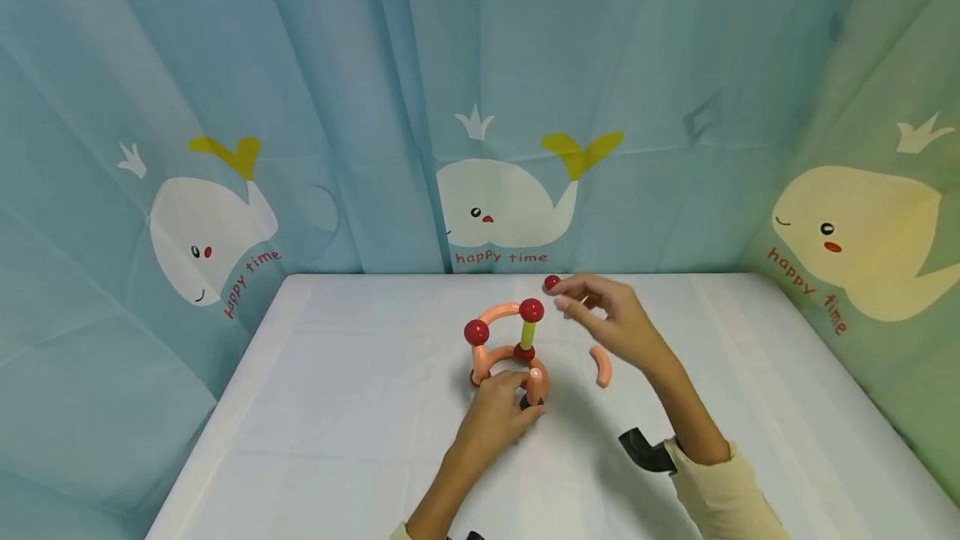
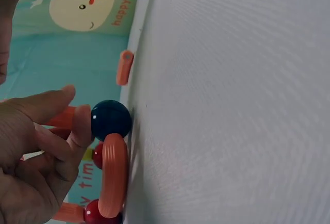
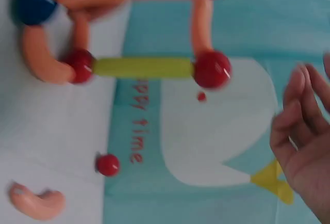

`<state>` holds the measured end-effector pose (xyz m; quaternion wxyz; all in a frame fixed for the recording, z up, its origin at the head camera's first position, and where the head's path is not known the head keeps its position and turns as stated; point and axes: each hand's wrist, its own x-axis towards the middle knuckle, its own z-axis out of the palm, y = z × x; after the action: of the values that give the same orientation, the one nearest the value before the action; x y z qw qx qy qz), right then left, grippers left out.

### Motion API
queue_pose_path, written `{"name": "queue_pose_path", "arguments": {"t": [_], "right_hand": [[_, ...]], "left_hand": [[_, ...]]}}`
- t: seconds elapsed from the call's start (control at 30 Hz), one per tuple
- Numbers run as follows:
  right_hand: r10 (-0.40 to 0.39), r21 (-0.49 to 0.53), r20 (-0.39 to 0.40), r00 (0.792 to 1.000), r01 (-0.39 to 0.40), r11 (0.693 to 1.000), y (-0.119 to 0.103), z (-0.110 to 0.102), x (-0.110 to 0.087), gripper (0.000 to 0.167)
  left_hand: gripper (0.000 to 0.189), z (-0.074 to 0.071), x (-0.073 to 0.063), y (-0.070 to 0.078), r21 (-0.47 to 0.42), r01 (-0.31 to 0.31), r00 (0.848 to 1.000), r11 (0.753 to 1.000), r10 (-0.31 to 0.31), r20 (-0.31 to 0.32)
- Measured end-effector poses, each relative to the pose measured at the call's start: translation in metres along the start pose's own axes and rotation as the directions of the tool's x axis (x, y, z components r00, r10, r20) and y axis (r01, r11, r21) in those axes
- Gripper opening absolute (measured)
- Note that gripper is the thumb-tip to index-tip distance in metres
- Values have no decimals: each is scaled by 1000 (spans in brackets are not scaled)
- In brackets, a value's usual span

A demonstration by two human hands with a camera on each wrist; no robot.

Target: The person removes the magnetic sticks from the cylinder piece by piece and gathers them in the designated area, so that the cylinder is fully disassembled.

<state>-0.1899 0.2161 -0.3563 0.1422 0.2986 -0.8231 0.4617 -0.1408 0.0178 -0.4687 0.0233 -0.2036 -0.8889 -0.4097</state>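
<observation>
A frame of red balls (image 1: 531, 310), curved orange rods (image 1: 498, 312) and a yellow-green rod (image 1: 528, 335) stands on the table. At its near side, my left hand (image 1: 491, 415) pinches an upright orange rod (image 1: 534, 388) just above a dark blue ball (image 2: 111, 120). That ball joins a curved orange rod (image 2: 113, 177) lying along the tabletop. To the right of the frame, my right hand (image 1: 611, 323) is in the air with fingers loosely bent, holding nothing. Behind its fingertips in the head view lies a loose red ball (image 1: 552, 282).
A separate curved orange rod (image 1: 602, 367) lies on the white table (image 1: 330, 407), right of the frame and below my right hand. A blue curtain (image 1: 360, 107) printed with whales rises behind the table's back edge and along the sides.
</observation>
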Motion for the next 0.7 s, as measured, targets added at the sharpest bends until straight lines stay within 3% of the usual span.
{"name": "queue_pose_path", "arguments": {"t": [0.13, 0.27, 0.37, 0.7], "right_hand": [[-38, -15, 226, 973, 42, 999, -1, 21, -18, 19], [-13, -50, 335, 942, 31, 998, 2, 36, -31, 25], [16, -73, 361, 932, 12, 997, 5, 44, -40, 28], [89, -89, 291, 953, -65, 994, 17, 52, -60, 15]], "left_hand": [[30, 2, 1, -4, -4, 9, 1000, 1000, -9, 12], [24, 4, 1, -8, -45, -5, 999, 999, 7, 32], [22, 6, 1, -10, -86, 10, 999, 996, -6, 48], [26, 9, -1, -13, -154, 96, 995, 983, -88, 55]]}}
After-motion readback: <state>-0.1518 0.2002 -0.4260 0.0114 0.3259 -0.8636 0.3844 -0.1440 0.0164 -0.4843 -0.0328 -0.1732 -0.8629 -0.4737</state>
